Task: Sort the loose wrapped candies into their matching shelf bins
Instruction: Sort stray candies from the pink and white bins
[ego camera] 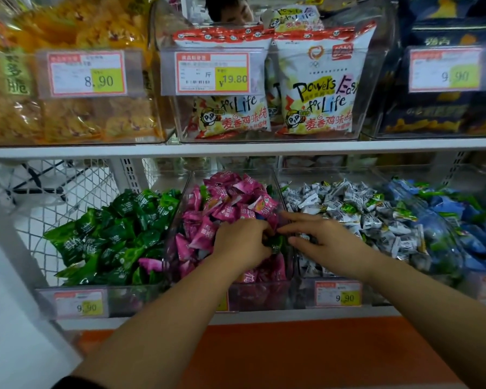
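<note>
Below the white lip of the lower shelf [264, 318] an orange panel [292, 355] spreads wide, and both bare forearms cross it into the bins. The left hand [242, 242] curls its fingers round a green wrapped candy [275, 245] at the right edge of the pink pile. The right hand [326, 242] lies released over the divider, its fingers straight and their tips just beside that candy.

Four clear, hard-walled plastic bins stand edge to edge, heaped with crinkled, pillow-shaped foil sweets: green candies [118, 234], pink candies [230, 203], grey-white candies [348, 203], then blue candies [446, 214]. One stray pink candy [149, 263] lies among the green. White wire mesh [76, 186] closes the left end. Overhead the upper shelf [236, 148] hangs low over the piles and carries glossy snack bags [317, 88] in clear tubs.
</note>
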